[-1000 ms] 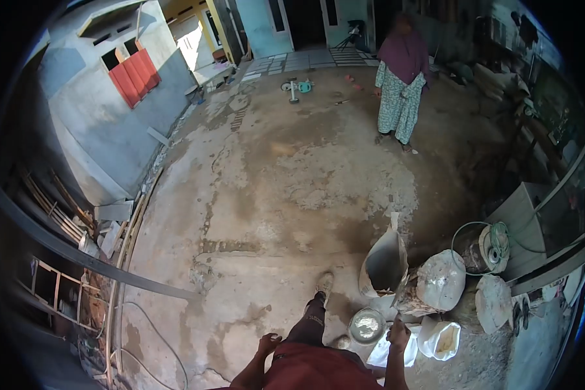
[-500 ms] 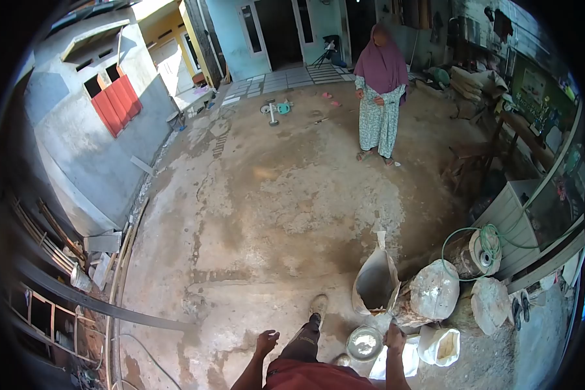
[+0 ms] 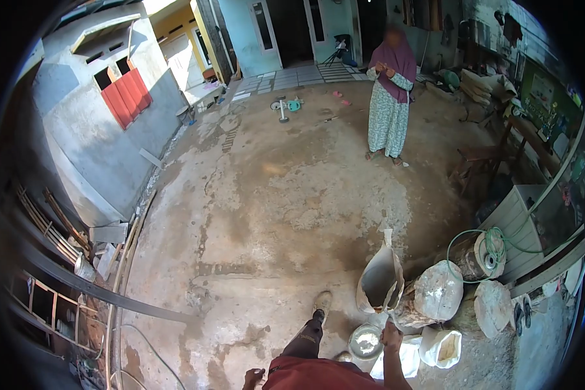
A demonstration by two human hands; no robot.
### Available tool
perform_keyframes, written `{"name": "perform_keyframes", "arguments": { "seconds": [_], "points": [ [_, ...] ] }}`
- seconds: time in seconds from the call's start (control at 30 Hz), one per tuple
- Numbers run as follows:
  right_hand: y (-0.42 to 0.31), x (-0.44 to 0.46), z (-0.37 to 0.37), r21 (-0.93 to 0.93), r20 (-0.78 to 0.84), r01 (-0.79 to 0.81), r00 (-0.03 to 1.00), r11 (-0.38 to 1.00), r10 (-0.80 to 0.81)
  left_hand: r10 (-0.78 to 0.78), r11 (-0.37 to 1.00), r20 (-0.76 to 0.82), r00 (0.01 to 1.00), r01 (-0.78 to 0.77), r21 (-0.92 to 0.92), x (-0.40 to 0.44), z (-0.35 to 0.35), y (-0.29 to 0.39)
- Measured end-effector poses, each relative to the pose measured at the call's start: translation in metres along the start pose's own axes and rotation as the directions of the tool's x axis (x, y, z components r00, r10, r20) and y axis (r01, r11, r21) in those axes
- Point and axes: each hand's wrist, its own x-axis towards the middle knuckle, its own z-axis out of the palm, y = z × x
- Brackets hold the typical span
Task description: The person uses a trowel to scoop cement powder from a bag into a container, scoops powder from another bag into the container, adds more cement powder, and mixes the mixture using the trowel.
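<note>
The right grip (image 3: 390,337) is curled nearly closed, with a thin pale strip at its fingertips; whether the fingers hold that strip, I cannot tell. The left grip (image 3: 254,377) sits low at the picture's bottom edge, fingers bent, and its contents cannot be made out.

Just beyond the right grip stands a tall open sack (image 3: 374,281), its mouth gaping and its interior grey. A round metal bowl (image 3: 364,355) with white stuff inside rests just left of that grip. A white sheet (image 3: 409,355) (or perhaps a flattened bag) lies partly behind the forearm, and an open white bag (image 3: 429,351) with pale yellowish contents stands to its right.

Further right are thick log-like pieces (image 3: 438,292) and a looped green hose (image 3: 495,242). All this is on a stained, patchy concrete floor (image 3: 286,201) in a yard. Farther off, a person in a purple head covering (image 3: 395,65) stands before a turquoise house (image 3: 242,36).
</note>
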Motion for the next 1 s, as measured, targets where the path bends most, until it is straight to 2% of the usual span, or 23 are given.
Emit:
{"name": "perform_keyframes", "arguments": {
  "seconds": [0.03,0.07,0.13,0.2,0.27,0.3,0.37,0.4,0.47,0.53,0.6,0.7,0.73,0.77,0.8,0.87,0.9,0.93,1.0],
  "points": [
    [-0.002,-0.002,0.003,-0.008,-0.003,0.006,1.000,1.000,-0.006,0.011,1.000,0.000,1.000,-0.011,0.009,-0.001,-0.001,0.001],
    [-0.005,-0.003,0.005,-0.016,-0.007,0.010,1.000,1.000,-0.010,-0.087,0.991,0.003,0.996,0.087,-0.103,-0.001,0.001,0.004],
    [-0.008,-0.003,0.005,-0.003,0.027,-0.021,0.999,1.000,0.021,-0.046,0.991,-0.005,0.999,0.045,-0.127,0.007,0.004,0.008],
    [-0.006,-0.002,0.000,0.032,0.082,0.010,0.997,0.999,-0.013,-0.009,0.987,0.001,1.000,0.009,-0.162,0.015,0.008,0.016],
    [-0.009,-0.009,-0.002,0.029,0.119,0.093,0.988,0.995,-0.096,0.098,0.983,-0.010,0.995,-0.098,-0.157,0.015,0.009,0.031],
    [-0.010,-0.009,-0.002,0.019,0.091,0.074,0.993,0.997,-0.075,0.098,0.983,-0.004,0.995,-0.097,-0.157,0.007,0.012,0.033],
    [-0.023,-0.007,0.010,-0.008,0.056,0.070,0.996,0.998,-0.069,0.210,0.976,-0.036,0.977,-0.212,-0.048,0.026,0.014,0.056],
    [-0.022,-0.012,0.006,-0.060,0.004,0.027,1.000,0.998,-0.027,0.234,0.966,-0.013,0.972,-0.234,-0.110,0.041,0.020,0.054],
    [-0.020,-0.009,-0.001,-0.064,-0.012,0.044,0.999,0.997,-0.045,0.261,0.960,-0.005,0.965,-0.260,-0.107,0.054,0.030,0.060],
    [-0.014,-0.006,-0.011,0.009,-0.020,0.050,0.999,0.999,-0.050,0.264,0.962,0.041,0.964,-0.260,-0.088,0.059,0.036,0.083],
    [-0.017,-0.003,-0.017,-0.041,-0.061,0.063,0.996,0.997,-0.066,0.311,0.950,0.083,0.947,-0.309,-0.036,0.072,0.045,0.103],
    [-0.039,-0.008,-0.014,-0.256,-0.074,0.126,0.986,0.959,-0.149,0.366,0.931,0.167,0.916,-0.362,-0.055,0.070,0.057,0.156],
    [-0.053,-0.014,-0.008,-0.318,-0.021,0.205,0.975,0.926,-0.223,0.380,0.921,0.162,0.911,-0.390,0.028,0.068,0.062,0.180],
    [-0.068,-0.018,-0.004,-0.462,-0.056,0.143,0.980,0.875,-0.189,0.382,0.907,0.170,0.908,-0.404,0.122,0.063,0.068,0.197],
    [-0.078,-0.020,0.000,-0.522,-0.030,0.189,0.970,0.832,-0.239,0.441,0.864,0.154,0.884,-0.465,0.194,0.057,0.076,0.216],
    [-0.084,-0.005,0.005,-0.551,-0.095,0.182,0.956,0.814,-0.279,0.446,0.834,0.232,0.865,-0.495,0.244,0.049,0.094,0.246],
    [-0.080,0.013,0.000,-0.549,-0.064,0.213,0.954,0.808,-0.294,0.394,0.836,0.309,0.866,-0.477,0.272,0.061,0.111,0.249],
    [-0.077,0.028,-0.001,-0.575,0.004,0.319,0.922,0.753,-0.388,0.381,0.832,0.332,0.863,-0.476,0.284,0.051,0.118,0.266],
    [-0.074,0.057,0.001,-0.671,0.061,0.314,0.926,0.672,-0.373,0.150,0.637,0.456,0.877,-0.438,0.634,0.040,0.132,0.299]
  ]
}}
